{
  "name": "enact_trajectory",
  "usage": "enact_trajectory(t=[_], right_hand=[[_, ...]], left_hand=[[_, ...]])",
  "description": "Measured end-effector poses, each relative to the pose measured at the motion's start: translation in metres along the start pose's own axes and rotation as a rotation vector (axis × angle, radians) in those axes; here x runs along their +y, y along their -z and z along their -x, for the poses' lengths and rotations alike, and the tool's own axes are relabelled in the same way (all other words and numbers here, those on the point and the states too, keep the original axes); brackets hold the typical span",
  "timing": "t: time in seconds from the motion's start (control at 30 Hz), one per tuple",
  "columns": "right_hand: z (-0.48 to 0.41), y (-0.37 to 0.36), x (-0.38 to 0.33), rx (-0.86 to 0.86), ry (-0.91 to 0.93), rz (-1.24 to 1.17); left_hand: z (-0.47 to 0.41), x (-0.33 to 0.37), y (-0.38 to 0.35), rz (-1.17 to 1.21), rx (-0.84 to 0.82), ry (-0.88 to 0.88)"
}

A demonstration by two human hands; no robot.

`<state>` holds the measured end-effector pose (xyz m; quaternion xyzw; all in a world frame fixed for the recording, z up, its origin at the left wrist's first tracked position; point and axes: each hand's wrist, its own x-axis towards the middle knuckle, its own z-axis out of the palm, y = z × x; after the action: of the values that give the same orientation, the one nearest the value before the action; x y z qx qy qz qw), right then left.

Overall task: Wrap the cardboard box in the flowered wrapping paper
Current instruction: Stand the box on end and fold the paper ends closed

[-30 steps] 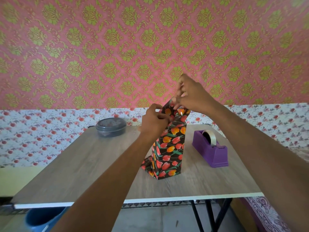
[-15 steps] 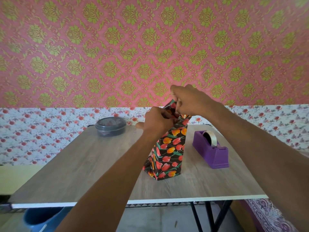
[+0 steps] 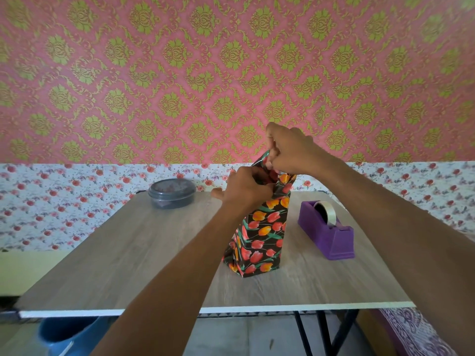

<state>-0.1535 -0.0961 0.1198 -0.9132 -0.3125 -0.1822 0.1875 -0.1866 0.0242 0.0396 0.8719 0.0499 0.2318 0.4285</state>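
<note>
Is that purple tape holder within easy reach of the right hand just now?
Probably yes. The tape dispenser stands on the table beside the wrapped box, near the right hand, nothing between them. But that hand is pinching the wrapping paper at the top, so it must let go first.

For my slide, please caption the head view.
Left hand and right hand pinch the top of the upright flowered wrapping paper beside a tape dispenser.
</note>
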Motion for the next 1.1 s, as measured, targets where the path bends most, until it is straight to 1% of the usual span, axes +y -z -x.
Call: enact_trajectory(t=[0.03,0.1,0.17,0.23,0.37,0.6,0.67,0.77,0.8,0.93,1.1], right_hand=[[-0.001,0.0,-0.001,-0.017,-0.002,0.006],[-0.003,-0.004,-0.001,-0.041,-0.018,0.092],[-0.004,-0.01,0.0,-0.04,-0.05,0.175],[-0.004,-0.014,0.001,-0.042,-0.071,0.207],[-0.004,-0.016,0.001,-0.052,-0.066,0.185],[-0.001,-0.018,0.003,-0.047,-0.085,0.074],[-0.002,-0.02,0.002,-0.019,-0.095,0.043],[-0.005,-0.018,0.001,0.081,-0.104,-0.019],[-0.006,-0.016,-0.001,0.078,-0.104,-0.032],[-0.006,-0.019,-0.001,-0.04,-0.125,0.067],[-0.005,-0.027,0.001,-0.025,-0.157,0.091]], left_hand=[[0.001,0.001,0.0,0.003,0.003,0.002],[0.002,0.001,0.0,0.019,0.016,0.004],[0.003,0.002,0.0,0.031,0.024,0.004],[0.003,0.002,0.0,0.025,0.022,0.005],[0.002,0.001,0.0,0.022,0.021,0.01],[0.003,0.001,-0.001,0.012,0.02,0.003],[0.003,0.001,-0.001,0.018,0.02,0.004],[0.004,0.001,0.0,0.012,0.021,0.005],[0.004,0.001,0.0,0.003,0.02,0.007],[0.005,0.001,0.001,0.001,0.006,0.006],[0.005,0.003,0.002,-0.015,0.005,0.007]])
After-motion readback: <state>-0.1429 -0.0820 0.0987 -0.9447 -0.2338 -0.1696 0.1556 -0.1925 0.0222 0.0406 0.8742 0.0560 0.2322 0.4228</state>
